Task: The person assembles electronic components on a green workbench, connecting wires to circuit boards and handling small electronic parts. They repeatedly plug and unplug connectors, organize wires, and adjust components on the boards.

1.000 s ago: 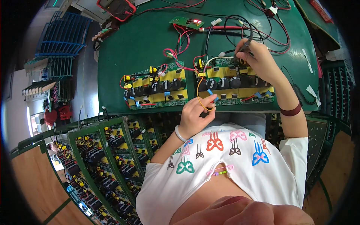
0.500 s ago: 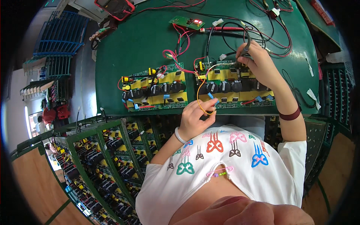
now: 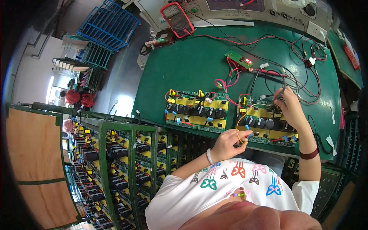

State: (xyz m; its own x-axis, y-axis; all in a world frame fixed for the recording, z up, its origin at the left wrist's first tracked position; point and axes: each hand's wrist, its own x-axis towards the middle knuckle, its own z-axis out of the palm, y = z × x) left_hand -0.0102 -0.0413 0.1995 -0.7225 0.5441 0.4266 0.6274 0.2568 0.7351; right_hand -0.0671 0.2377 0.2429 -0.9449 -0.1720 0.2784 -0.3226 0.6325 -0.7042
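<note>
A circuit board [image 3: 261,113] with yellow plates and black round capacitors lies at the bench's front edge, below both hands. At its near left corner, my left hand [image 3: 229,145] is closed in a pinch on a thin orange wire [image 3: 237,124] that loops up to the board. Blue parts stand beside those fingertips. My right hand [image 3: 290,108] is closed round a dark grey cable [image 3: 283,87] at the board's far right; the cable's lower end is hidden by the fingers. A similar circuit board [image 3: 191,102] lies to the left, untouched.
A small green board [image 3: 238,59] with a lit red display sits behind, joined by pink wires. Farther back are a red multimeter [image 3: 177,21], tangled leads and an instrument panel [image 3: 230,13]. A green rack [image 3: 132,168] full of boards stands at the left.
The view has tilted up and shifted left, so the whole multimeter and the instrument panel now show. Both hands keep the same places on the board and the same grips.
</note>
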